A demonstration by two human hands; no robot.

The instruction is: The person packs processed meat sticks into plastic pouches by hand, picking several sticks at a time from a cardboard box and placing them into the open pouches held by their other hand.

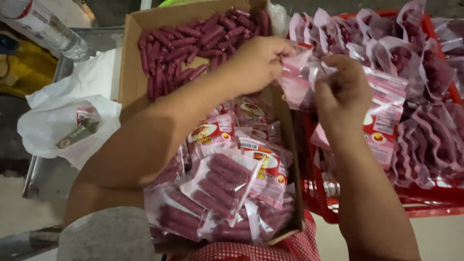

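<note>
A thin, glossy pink plastic pouch (299,77) is pinched closed-fingered by the left hand (256,65) and right hand (343,92) above the cardboard box's (128,72) right edge; apparently empty. Filled sausage packs (222,186) with red-yellow labels are stacked below.

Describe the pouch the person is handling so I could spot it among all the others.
Start at the red crate on the right, piled with pink pouches. Just above its left edge, the left hand and right hand pinch one pink plastic pouch between them. Unlike its neighbours, it is lifted clear and looks flat and empty.
</note>
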